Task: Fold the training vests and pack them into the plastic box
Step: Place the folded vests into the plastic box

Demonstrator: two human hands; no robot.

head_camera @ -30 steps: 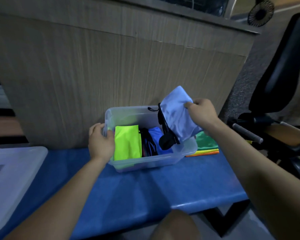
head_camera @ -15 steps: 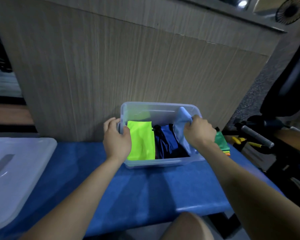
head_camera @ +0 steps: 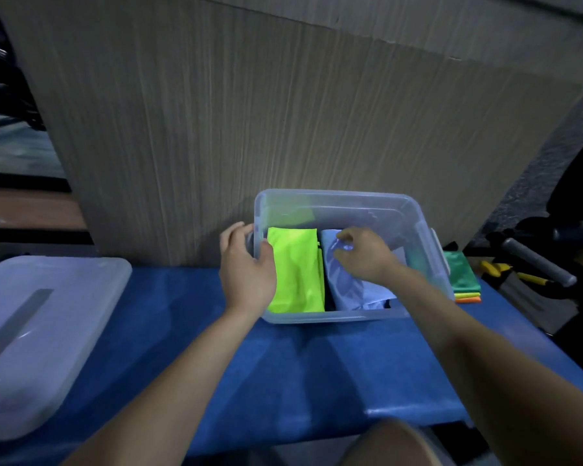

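**Light blue vest going in, right hand's on it**

Watching the head feed from my end. Biggest thing first: the blue bench (head_camera: 317, 364) with a wood-grain panel (head_camera: 249, 112) standing behind it. A box lid (head_camera: 41, 331) sits off at the left end. The plastic box (head_camera: 344, 201) is up against the panel, open.

Inside, a neon yellow vest (head_camera: 295, 274) lies folded along the left side, long axis running front to back. Right beside it is the light blue vest (head_camera: 350, 290), same orientation, with something dark under it I can't make out. A small stack of folded vests (head_camera: 461, 277) waits outside, just past the box's right wall.

Left hand (head_camera: 246, 274) grips the box's left rim, fingers curled over the edge. Right hand (head_camera: 364, 253) rests on top of the light blue vest, fingers loosely bent and spread; pressing or pinching, I can't tell.

The stack lies to the right, so I'd guess the right hand fetches next.
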